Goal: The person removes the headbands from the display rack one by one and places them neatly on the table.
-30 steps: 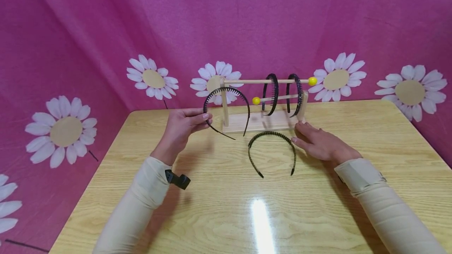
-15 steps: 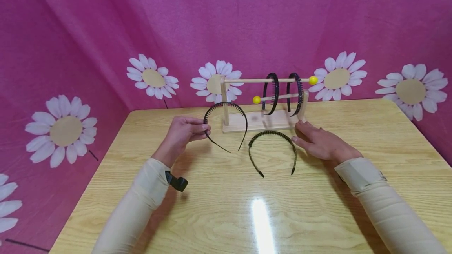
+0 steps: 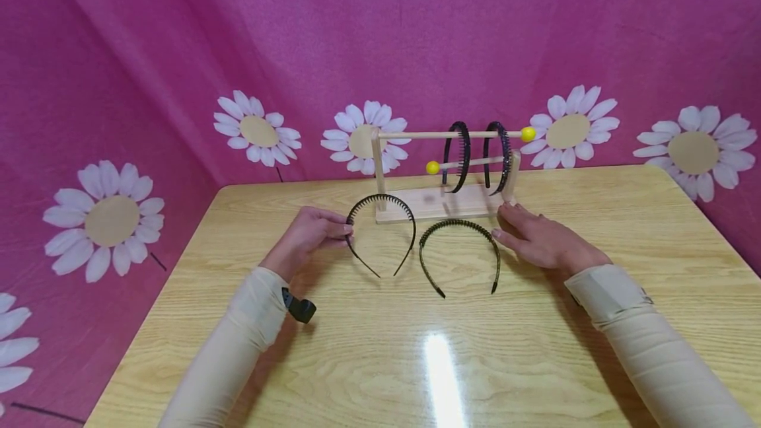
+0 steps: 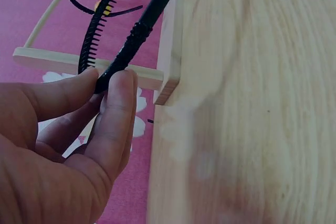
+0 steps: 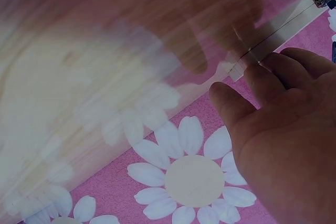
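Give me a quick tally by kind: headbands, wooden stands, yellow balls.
Headbands: 4 (2 hung up, 1 in the left hand, 1 on the table)
Wooden stand: 1
Yellow balls: 2
Total: 7

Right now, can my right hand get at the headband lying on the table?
Probably yes: your right hand holds nothing, its thumb just beside that headband with nothing between; your left hand is off to the other side, holding another headband.

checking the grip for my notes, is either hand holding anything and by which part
Left hand pinches a black headband by its left side; right hand holds nothing.
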A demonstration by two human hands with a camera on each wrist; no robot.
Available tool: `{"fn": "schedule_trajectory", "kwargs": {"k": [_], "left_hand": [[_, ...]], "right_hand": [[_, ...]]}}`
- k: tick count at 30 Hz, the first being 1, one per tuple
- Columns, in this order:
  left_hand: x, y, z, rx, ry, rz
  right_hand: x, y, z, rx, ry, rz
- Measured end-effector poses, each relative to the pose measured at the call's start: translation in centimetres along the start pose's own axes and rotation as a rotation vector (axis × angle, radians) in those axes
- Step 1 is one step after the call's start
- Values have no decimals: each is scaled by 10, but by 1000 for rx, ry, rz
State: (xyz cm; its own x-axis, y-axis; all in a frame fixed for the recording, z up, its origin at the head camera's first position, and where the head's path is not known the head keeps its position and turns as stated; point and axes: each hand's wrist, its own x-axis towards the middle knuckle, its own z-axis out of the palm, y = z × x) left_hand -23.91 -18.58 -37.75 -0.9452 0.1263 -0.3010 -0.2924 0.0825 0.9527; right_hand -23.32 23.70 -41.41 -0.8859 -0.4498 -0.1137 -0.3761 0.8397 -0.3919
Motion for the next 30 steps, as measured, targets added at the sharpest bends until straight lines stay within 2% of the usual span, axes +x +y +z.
{"fn": "schedule_trajectory", "kwargs": {"k": [8, 17, 30], "left_hand": [[1, -7, 0, 84, -25, -25], [5, -13, 2, 132, -33, -35], [7, -20, 4, 200, -11, -32]], "right_hand": [[-1, -1, -2, 2, 1, -1], [-1, -1, -2, 3, 4, -1], [0, 1, 0, 8, -5, 15]]}}
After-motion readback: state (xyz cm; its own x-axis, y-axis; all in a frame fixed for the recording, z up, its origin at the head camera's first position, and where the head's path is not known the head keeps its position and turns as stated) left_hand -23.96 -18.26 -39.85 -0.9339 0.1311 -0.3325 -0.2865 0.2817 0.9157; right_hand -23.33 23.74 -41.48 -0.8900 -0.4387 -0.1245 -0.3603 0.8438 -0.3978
